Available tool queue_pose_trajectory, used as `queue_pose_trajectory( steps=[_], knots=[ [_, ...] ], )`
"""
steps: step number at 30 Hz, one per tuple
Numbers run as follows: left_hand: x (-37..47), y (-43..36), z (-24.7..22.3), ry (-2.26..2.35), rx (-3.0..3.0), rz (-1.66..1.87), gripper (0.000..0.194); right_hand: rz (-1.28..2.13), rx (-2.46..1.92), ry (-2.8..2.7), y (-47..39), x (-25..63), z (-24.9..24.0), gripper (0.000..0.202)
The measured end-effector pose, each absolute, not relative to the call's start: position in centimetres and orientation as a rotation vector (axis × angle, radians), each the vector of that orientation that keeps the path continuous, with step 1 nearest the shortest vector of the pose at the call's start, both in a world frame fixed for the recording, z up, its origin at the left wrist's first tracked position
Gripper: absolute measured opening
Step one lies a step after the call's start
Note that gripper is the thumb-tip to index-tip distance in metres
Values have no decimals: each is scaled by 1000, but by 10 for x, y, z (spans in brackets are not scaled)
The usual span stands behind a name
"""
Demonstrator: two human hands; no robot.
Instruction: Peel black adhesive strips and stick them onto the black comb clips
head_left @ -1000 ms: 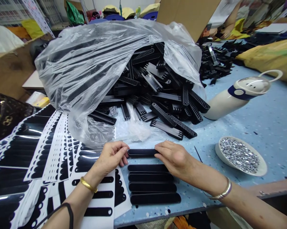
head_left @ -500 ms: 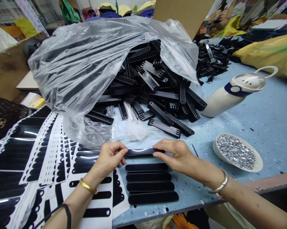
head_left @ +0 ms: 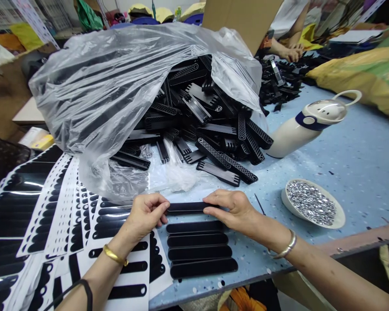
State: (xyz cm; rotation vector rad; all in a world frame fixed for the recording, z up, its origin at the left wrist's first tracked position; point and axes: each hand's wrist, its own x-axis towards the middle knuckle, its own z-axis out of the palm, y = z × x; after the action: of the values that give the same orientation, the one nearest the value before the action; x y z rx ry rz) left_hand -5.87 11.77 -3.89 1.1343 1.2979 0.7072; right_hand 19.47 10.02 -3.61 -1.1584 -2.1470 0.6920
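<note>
A long black strip-shaped piece [head_left: 186, 208] lies level between my hands, just above a column of similar black pieces [head_left: 199, 247] laid side by side on the blue table. My left hand [head_left: 148, 211] pinches its left end between thumb and fingers. At the right end, my right hand [head_left: 228, 207] grips it with the thumb below and the fingers above. Its upper face looks flat and dark. Left of the column, white sheets [head_left: 129, 276] carry black strips with a hole near one end, partly covered by my left forearm.
A clear plastic bag [head_left: 116, 86] spills black plastic parts [head_left: 213, 125] behind my hands. To the right are a bowl of small silvery pieces [head_left: 311, 203], a tilted cream bottle [head_left: 298, 134] and a thin dark stick [head_left: 259, 204]. Another person's hand [head_left: 293, 52] works over black parts at the back.
The shiny glare on the held strip has gone; its top now looks matte and dark. My hands keep their grip. The view has shifted slightly, and another person's hand has lowered to the table.
</note>
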Motion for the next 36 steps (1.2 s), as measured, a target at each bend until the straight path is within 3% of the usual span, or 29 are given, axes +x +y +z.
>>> queue_pose_trajectory(
  steps=[13,24,28,36],
  knots=[
    [-58,118,-35,1315,1149,693,28,477,-1070,-2270,90,192,-39,22],
    [-59,118,-39,1294,1171,689,30,754,-1049,-2150,100,202,-44,19],
    [-60,119,-41,1298,1172,682,31,703,-1023,-2157,99,202,-47,20],
    [-62,117,-44,1275,1187,679,28,805,-1236,-1880,96,207,-39,20]
  ],
)
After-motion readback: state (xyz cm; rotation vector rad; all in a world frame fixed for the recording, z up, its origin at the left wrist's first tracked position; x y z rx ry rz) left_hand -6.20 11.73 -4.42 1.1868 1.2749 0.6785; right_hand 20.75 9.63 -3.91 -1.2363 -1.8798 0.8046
